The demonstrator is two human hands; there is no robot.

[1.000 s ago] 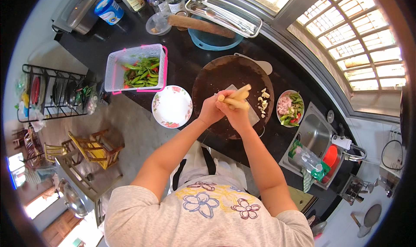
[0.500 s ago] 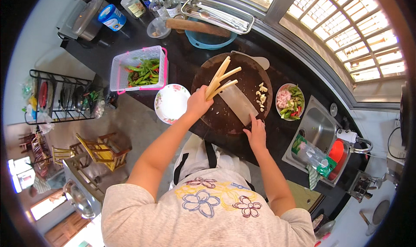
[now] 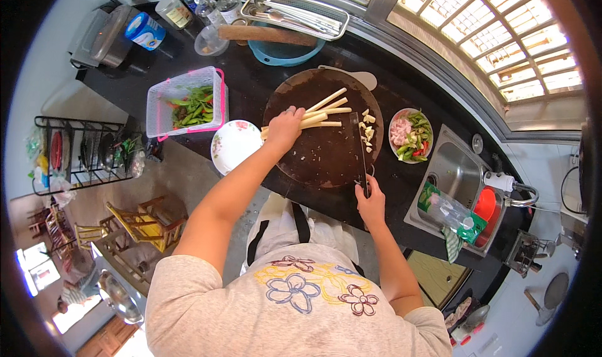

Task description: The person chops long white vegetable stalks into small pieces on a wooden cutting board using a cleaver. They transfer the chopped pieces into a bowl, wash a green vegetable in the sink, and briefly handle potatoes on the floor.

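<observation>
A dark tabletop (image 3: 251, 87) carries a round wooden board (image 3: 320, 150), flanked by a white plate (image 3: 233, 145) and a vegetable bowl (image 3: 411, 136). The left hand (image 3: 283, 126) presses pale stalks (image 3: 320, 114) onto the board; the right hand (image 3: 371, 201) grips a knife (image 3: 362, 153) beside cut pieces (image 3: 367, 130).

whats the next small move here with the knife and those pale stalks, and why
Probably bring the knife over to the free ends of the pale stalks. The left hand pins them on the round board, while the right hand holds the blade off to their side, beside the cut pieces.
</observation>
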